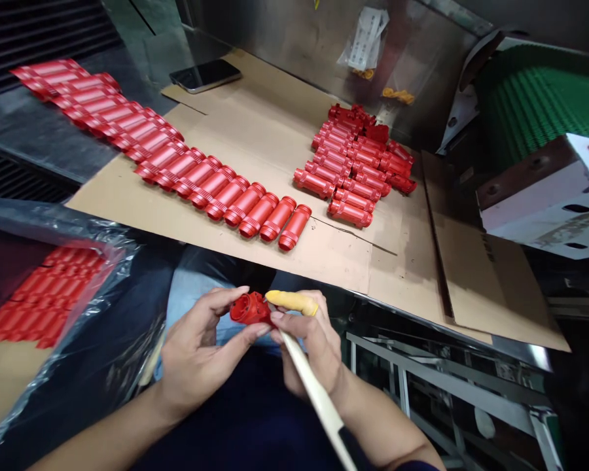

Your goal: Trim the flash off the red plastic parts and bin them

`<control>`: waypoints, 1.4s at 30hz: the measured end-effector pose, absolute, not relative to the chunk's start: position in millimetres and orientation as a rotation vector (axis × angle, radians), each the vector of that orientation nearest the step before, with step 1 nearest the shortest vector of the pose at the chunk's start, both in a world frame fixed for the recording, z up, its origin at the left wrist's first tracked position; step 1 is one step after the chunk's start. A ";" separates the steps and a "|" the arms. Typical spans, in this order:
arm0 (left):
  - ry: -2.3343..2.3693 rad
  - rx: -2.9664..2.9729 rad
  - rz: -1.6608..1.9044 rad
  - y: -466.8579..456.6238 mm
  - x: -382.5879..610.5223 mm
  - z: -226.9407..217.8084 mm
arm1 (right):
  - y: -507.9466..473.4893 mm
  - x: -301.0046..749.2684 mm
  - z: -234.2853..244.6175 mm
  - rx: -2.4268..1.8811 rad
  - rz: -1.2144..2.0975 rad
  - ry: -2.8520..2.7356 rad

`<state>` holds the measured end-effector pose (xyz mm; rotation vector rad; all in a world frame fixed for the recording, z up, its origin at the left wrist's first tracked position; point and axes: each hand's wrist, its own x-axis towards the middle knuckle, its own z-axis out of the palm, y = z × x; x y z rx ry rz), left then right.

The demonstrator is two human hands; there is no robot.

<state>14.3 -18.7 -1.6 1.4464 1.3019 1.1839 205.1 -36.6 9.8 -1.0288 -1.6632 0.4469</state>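
Gripping a red hollow fitting between thumb and fingers, my left hand is holding it just off the cardboard-covered tabletop's near edge; my right hand is clasping a cream-handled tool at it. Red cylinders are lying along that edge.

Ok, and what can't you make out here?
All in the head view:
Pale-handled tool: tip obscured by the right hand and red part; lower end cut off by bottom edge.
Bagged label: print too small, blurred.
Plastic-lined box: left side cut off by left edge.
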 end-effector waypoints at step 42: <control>1.176 2.548 0.454 228.7 96.2 118.4 | -43.0 303.3 23.2 -0.903 1.008 -0.952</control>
